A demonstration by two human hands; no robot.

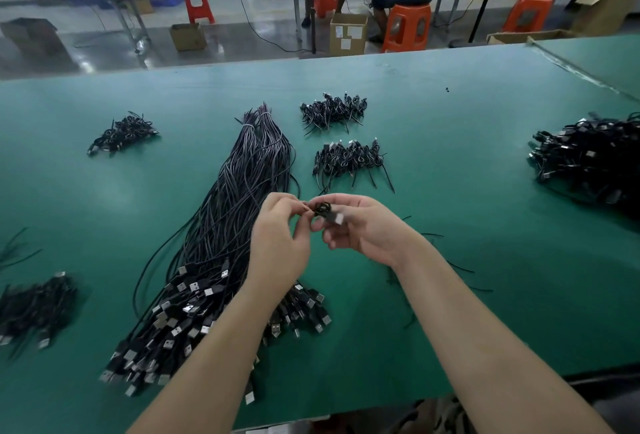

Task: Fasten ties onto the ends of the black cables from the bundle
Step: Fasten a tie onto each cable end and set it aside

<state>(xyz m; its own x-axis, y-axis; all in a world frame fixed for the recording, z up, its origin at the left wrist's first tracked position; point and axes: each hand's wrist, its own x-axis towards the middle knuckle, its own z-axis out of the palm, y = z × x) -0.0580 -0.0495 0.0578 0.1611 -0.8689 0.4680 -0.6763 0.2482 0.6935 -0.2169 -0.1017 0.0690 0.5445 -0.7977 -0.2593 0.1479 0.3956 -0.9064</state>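
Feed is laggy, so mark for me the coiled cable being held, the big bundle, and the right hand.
coiled cable (322, 208), head view, on its black loops.
big bundle (242, 191), head view, mid-length of the strands.
right hand (363, 225), head view, on the palm.

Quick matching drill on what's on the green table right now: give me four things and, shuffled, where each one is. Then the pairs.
Things:
1. long cable bundle
2. coiled cable
3. big black heap
4. cardboard box

Places:
A. far right of the table
B. on the floor beside an orange stool
C. pinched between the left hand and right hand
D. stretched along the table, plugs nearest the person

Pairs: 1-D, 2-C, 3-A, 4-B
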